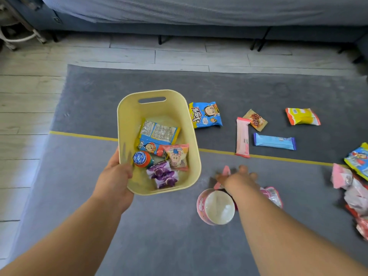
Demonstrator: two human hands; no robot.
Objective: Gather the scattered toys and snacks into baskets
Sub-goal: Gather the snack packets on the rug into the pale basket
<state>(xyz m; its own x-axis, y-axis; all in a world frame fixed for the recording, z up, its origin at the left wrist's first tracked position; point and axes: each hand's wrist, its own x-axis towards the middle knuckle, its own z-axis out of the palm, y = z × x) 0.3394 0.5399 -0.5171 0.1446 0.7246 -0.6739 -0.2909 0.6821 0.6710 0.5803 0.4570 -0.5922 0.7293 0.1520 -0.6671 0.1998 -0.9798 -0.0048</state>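
Note:
My left hand grips the near left rim of a yellow basket, held above the grey rug. Inside lie a blue snack bag, a pink pig packet, a round orange and blue toy and two purple packets. My right hand hovers, fingers spread, over a pink packet on the rug, which it partly hides; I cannot tell if it touches it. A pink cup lies on its side just below that hand, and another pink packet shows beside my forearm.
Scattered on the rug: a blue cartoon bag, a pink bar, a blue bar, a small brown packet, an orange-yellow packet. A heap of packets lies at the right edge. A grey sofa stands behind.

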